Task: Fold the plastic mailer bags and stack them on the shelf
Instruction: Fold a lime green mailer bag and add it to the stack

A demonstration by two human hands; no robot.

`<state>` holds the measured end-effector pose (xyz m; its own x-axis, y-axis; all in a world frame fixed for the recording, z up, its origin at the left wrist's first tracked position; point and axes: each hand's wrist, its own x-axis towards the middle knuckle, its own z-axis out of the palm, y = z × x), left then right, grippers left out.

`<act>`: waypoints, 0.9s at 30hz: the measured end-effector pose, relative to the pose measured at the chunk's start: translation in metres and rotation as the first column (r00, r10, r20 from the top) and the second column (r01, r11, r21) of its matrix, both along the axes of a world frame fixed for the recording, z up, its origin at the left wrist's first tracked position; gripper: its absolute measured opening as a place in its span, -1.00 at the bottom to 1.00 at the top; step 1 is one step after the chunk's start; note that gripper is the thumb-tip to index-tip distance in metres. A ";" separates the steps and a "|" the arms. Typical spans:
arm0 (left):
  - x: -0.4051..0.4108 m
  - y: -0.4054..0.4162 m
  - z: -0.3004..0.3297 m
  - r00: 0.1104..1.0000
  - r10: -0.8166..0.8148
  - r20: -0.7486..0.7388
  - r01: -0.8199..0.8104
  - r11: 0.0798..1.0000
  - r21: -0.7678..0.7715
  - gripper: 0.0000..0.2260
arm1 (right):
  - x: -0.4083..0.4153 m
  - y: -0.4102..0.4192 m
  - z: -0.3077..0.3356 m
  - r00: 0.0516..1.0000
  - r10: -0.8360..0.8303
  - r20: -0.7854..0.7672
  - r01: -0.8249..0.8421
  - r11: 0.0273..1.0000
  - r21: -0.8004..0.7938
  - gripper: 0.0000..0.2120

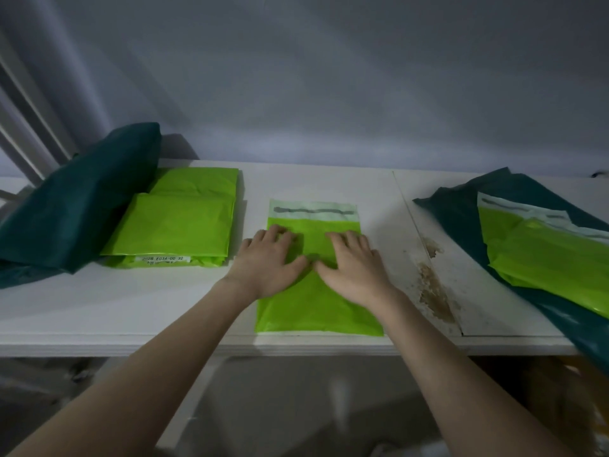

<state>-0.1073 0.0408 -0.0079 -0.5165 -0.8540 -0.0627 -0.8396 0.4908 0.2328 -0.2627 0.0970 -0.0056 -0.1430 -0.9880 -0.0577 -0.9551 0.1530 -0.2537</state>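
Both hands, left hand (pixel 268 258) and right hand (pixel 351 263), press flat with released grip on a green mailer bag (pixel 316 305) at centre frame on the white shelf (pixel 379 199). Slick plastic may slide, skewing the fold.

A packing or storage room — stacked green mailer bags (pixel 174 222) on a stained white shelf (pixel 329 183).

Dark green cloth (pixel 75 206) at left, brown stain (pixel 436 296) at right, grey wall (pixel 329 77) behind
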 end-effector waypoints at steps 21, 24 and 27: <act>-0.031 -0.040 -0.032 0.994 0.042 -0.099 -0.042 0.999 0.001 -0.46 | -0.025 -0.053 -0.032 1.000 -0.005 0.010 0.005 1.000 -0.008 -0.35; -0.027 -0.040 -0.021 0.934 0.109 -0.339 -0.072 0.990 0.122 -0.42 | -0.028 -0.051 -0.022 0.982 -0.032 0.186 0.046 0.996 -0.070 -0.21; -0.019 -0.036 0.000 0.825 0.143 -0.546 -0.029 0.977 0.212 -0.49 | -0.027 -0.044 -0.009 0.970 -0.057 0.236 0.105 0.975 -0.196 -0.34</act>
